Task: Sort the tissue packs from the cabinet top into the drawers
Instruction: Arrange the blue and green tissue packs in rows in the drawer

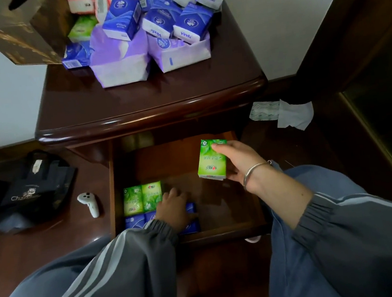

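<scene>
My right hand (237,162) grips a green tissue pack (211,158) above the right half of the open drawer (230,207). My left hand (175,209) rests flat inside the drawer on blue tissue packs (135,222) at the front left. Behind those lie two green packs (142,197) side by side. On the cabinet top (136,99) sits a heap of blue packs (121,18), pale purple packs (120,59), a green pack (82,27) and pink-white packs (80,4).
A brown cardboard box (20,31) lies tipped on the cabinet's back left corner. A black bag (34,187) and a white controller (89,203) lie on the floor to the left. Crumpled tissue and a wrapper (283,113) lie on the floor to the right.
</scene>
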Demonstrator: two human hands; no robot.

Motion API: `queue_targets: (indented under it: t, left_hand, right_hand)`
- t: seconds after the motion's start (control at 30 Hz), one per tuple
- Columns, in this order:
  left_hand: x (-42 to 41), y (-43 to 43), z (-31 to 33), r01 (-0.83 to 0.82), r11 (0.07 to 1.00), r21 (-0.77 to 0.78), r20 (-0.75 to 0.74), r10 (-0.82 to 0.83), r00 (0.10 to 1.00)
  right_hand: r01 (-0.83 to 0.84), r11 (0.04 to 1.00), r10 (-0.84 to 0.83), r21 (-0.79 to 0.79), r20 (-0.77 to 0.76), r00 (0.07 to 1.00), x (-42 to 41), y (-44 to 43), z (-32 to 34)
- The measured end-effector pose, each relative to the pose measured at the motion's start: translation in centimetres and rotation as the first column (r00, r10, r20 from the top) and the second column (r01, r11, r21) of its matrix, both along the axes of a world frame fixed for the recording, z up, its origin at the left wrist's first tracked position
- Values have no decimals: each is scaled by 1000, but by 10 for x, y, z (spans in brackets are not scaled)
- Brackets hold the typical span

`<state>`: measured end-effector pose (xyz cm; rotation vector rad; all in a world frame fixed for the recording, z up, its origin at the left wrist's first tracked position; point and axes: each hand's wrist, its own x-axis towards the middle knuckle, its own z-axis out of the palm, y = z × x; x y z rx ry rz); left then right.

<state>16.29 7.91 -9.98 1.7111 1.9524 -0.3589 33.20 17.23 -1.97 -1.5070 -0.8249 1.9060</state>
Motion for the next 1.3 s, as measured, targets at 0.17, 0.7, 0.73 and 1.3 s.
queue_targets:
  t: [0.17, 0.7, 0.73, 1.3]
  left_hand:
    - [4, 4, -15, 170, 980, -103, 74, -163, 984]
    - [-21, -16, -3, 257, 958, 128, -49, -253, 966]
    - [-27, -20, 4, 140, 961, 238, 13, -147, 989]
    - [-105, -38, 4, -862, 484, 150, 382, 776, 502]
  right_hand:
    - [11, 1000, -11, 18, 28, 1000, -1, 0, -1]
    - [-69, 997, 65, 43, 83, 994, -8, -6, -9]
    - [-91, 994, 86, 52, 98, 991, -11, -8, -13]
    - [-345, 921, 267, 180, 354, 897, -80, -16, -100]
